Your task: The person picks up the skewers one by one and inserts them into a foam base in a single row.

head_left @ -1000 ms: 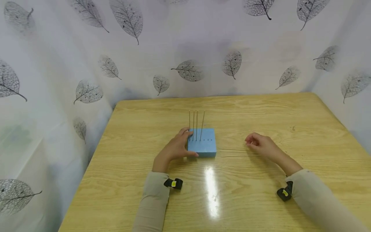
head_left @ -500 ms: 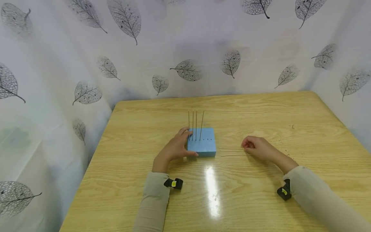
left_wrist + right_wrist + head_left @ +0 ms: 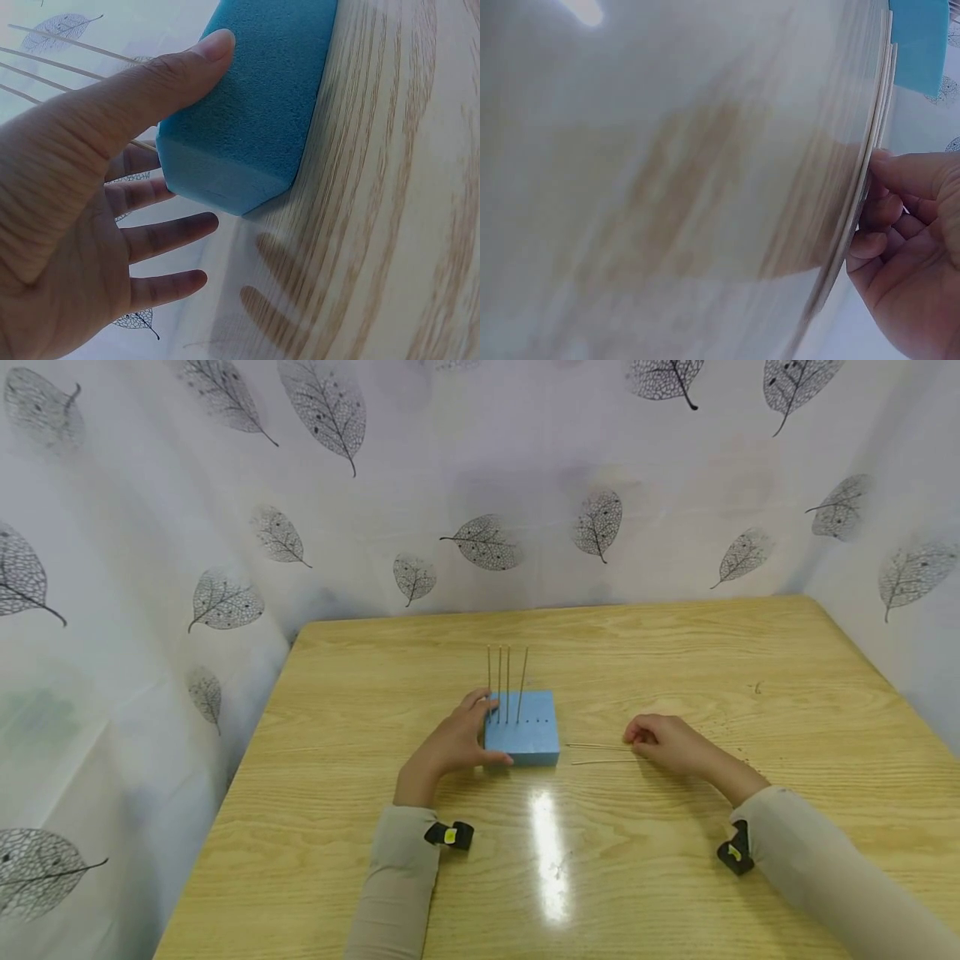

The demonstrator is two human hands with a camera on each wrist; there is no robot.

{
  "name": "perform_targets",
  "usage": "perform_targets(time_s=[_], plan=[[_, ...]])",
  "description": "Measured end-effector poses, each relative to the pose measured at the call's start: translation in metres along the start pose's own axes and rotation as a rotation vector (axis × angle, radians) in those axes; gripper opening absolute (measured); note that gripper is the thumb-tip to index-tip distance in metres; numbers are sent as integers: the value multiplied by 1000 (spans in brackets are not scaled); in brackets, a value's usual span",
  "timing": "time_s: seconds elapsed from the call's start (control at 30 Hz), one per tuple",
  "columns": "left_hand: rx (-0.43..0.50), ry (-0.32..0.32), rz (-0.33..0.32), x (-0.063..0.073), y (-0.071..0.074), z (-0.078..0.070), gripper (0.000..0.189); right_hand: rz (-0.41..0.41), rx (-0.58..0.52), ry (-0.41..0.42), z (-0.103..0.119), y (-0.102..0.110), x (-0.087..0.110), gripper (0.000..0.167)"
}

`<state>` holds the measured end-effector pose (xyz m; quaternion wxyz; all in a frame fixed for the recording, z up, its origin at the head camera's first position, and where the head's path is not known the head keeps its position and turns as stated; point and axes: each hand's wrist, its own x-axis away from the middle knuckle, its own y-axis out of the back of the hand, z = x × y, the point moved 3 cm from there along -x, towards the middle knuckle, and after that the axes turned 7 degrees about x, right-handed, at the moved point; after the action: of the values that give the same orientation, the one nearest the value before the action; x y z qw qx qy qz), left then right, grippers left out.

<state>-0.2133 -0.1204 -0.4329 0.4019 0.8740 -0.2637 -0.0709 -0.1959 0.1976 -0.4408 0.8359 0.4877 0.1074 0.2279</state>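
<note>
A light blue foam block point(image 3: 528, 739) stands on the table, several thin wooden sticks point(image 3: 508, 681) upright in its row of holes. The rightmost stick leans to the right; the holes beyond it show as dark dots. My left hand point(image 3: 450, 739) holds the block's left side, thumb on the near face point(image 3: 262, 97) and fingers toward the back. To the right, my right hand point(image 3: 671, 743) pinches a thin stick point(image 3: 600, 747) lying low over the table. Other sticks lie close by, one a little nearer point(image 3: 603, 762); their right ends are hidden by the hand.
The wood-grain table point(image 3: 360, 668) backs onto a white curtain point(image 3: 525, 460) with a leaf print. Small brown specks point(image 3: 738, 750) lie right of my right hand. A bright reflection falls on the tabletop in front of the block.
My right hand has moved slightly left and closed on a thin stick, whose left end has shifted a little left against the others. My left hand has stayed on the block.
</note>
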Motion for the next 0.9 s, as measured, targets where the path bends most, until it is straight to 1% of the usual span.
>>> perform_targets(time_s=[0.1, 0.23, 0.5, 0.6, 0.73, 0.9], plan=[[3, -1, 0, 0, 0, -1, 96, -12, 28, 3, -1, 1, 0, 3], [3, 1, -1, 1, 1, -1, 96, -35, 54, -7, -2, 4, 0, 5], [0, 9, 1, 2, 0, -1, 96, -107, 85, 33, 4, 23, -3, 14], [1, 11, 4, 3, 0, -1, 96, -137, 79, 29, 7, 30, -5, 14], [1, 9, 5, 3, 0, -2, 96, -199, 54, 36, 13, 39, -9, 12], [5, 4, 0, 3, 1, -3, 96, -316, 41, 88, 28, 46, -16, 9]])
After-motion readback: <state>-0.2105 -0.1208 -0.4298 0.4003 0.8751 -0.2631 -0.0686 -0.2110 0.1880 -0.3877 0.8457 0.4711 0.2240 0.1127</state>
